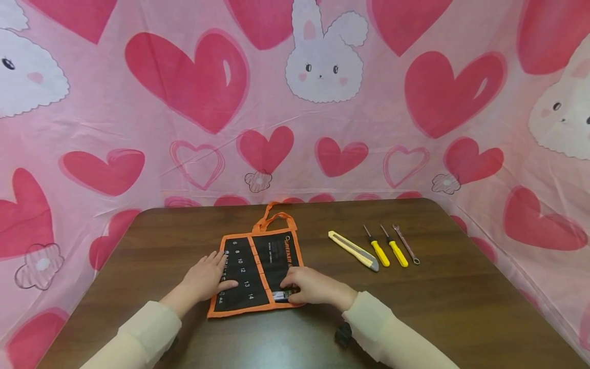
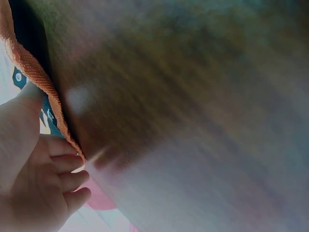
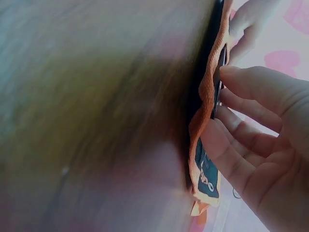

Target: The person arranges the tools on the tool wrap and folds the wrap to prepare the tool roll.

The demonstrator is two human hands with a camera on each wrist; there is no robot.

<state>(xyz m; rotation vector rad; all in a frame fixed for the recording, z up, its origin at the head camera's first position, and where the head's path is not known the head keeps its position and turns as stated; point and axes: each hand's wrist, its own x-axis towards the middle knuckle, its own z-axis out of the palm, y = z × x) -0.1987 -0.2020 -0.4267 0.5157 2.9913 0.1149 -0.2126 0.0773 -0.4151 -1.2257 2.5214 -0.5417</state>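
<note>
A black tool pouch (image 1: 237, 261) with orange edging lies flat on the table, its left panel printed with white numbers. My left hand (image 1: 208, 277) rests on the pouch's left side with fingers straight; in the left wrist view the thumb lies over the orange edge (image 2: 36, 72). At the pouch's lower right corner, my right hand (image 1: 318, 287) pinches a small flat black-and-silver item (image 1: 280, 295), which sits at the pocket there. In the right wrist view, the thumb and fingers (image 3: 241, 79) are bent around the dark item by the wavy orange edge (image 3: 207, 92).
Right of the pouch lie a yellow utility knife (image 1: 354, 251), two yellow-handled screwdrivers (image 1: 380, 253) (image 1: 398, 253) and a combination wrench (image 1: 405, 243). Orange straps (image 1: 276, 218) extend from the pouch's far edge. Beyond the wooden table (image 1: 184, 225) hangs a pink heart-print cloth (image 1: 276, 113).
</note>
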